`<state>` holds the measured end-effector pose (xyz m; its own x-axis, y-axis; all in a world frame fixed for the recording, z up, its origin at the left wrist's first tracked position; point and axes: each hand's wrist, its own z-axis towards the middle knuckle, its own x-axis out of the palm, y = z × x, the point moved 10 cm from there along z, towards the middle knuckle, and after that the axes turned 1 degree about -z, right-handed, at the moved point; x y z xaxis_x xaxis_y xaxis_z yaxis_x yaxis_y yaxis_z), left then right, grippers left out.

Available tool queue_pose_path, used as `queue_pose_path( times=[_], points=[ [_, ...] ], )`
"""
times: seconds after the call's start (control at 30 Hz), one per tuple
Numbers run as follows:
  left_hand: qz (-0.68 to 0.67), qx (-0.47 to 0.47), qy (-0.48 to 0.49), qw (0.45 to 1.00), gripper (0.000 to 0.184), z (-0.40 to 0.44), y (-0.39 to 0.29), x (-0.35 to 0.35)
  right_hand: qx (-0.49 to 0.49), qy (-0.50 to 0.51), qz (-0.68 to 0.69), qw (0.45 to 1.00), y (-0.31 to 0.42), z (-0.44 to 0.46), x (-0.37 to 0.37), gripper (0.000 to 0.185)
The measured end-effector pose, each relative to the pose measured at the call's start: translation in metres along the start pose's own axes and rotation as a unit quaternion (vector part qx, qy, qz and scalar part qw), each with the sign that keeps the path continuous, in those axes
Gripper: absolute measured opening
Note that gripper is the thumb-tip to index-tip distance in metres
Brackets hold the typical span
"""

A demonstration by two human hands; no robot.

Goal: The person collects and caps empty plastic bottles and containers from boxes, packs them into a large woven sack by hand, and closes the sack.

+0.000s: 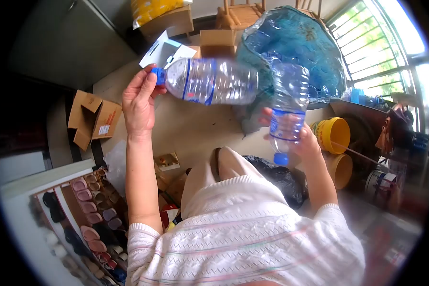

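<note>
My left hand [140,100] pinches the blue cap of a large clear plastic bottle [233,82], which lies level in the air and points to the right. A blue-edged label wraps its middle, and no liquid shows inside. Around a smaller clear plastic bottle [291,88] my right hand [307,140] is closed at the label. This one is held with its blue cap downward and its base up. Behind both bottles stands a big blue translucent bag [257,35] with several clear bottles in it. The larger bottle's base comes close to the smaller bottle; whether they touch I cannot tell.
Open cardboard boxes [107,119] lie on the floor at the left and at the back. Yellow buckets [338,136] and a black plastic bag [291,183] are at the right. A shoe rack [64,209] with several pairs stands lower left. A barred window [367,47] is upper right.
</note>
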<state>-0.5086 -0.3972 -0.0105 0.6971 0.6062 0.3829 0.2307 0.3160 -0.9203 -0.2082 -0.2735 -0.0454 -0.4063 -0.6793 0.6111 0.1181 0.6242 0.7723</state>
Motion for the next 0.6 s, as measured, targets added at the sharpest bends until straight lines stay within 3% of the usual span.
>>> queue_pose_path(
  times=[0.23,0.3,0.4,0.47,0.57,0.6],
  points=[
    [-0.048,0.077,0.086,0.992,0.025,0.081,0.03,0.169,-0.011,-0.094,0.029,0.995,0.004,-0.078,-0.043,0.084],
    [0.104,0.09,0.117,0.984,0.033,0.103,0.069,0.207,-0.036,-0.099,0.04,0.994,0.008,-0.086,-0.044,0.081],
    [0.42,0.235,0.147,0.864,0.049,0.085,0.078,0.248,-0.029,-0.125,0.028,0.991,0.003,-0.097,-0.06,0.076],
    [0.405,0.292,0.258,0.827,0.053,0.036,0.048,0.277,-0.007,-0.115,0.026,0.993,-0.006,-0.096,-0.064,0.073],
    [0.487,0.406,0.43,0.643,0.055,-0.063,0.033,0.297,0.046,-0.093,0.081,0.991,-0.022,-0.076,-0.046,0.07],
    [0.501,0.431,0.471,0.585,0.053,-0.088,0.035,0.295,0.032,-0.129,0.068,0.989,-0.025,-0.068,-0.047,0.07]
  ],
)
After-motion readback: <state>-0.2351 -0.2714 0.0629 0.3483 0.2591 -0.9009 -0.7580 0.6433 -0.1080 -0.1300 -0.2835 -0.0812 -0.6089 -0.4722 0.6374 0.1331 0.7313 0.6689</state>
